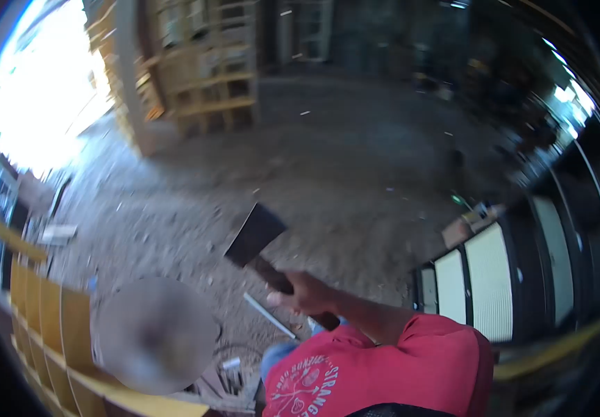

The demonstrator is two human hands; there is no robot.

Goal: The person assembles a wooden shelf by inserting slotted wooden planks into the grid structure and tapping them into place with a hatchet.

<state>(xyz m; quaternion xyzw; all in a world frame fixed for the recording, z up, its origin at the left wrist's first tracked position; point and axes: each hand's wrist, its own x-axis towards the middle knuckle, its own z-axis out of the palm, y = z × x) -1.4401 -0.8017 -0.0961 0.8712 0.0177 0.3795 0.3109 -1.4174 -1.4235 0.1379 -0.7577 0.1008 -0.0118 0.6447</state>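
Observation:
My right hand [303,292] is closed around the brown handle of a hatchet [255,236]. Its broad, dark, flat blade points up and away from me, above the dirt floor. The butt of the handle sticks out below my fist. My left hand does not show in this view. Left of the hatchet and nearer to me stands a round, pale grey-brown top [155,335], perhaps a stump, blurred and apart from the blade. Under my right forearm, a thin pale strip [269,315] lies on the ground.
A yellow wooden frame with compartments [50,313] stands at the lower left. Scraps of material [230,381] lie near my feet. Dark-framed pale panels [489,281] line the right side. Farther off stands a wooden rack [213,83] beside a post [130,76].

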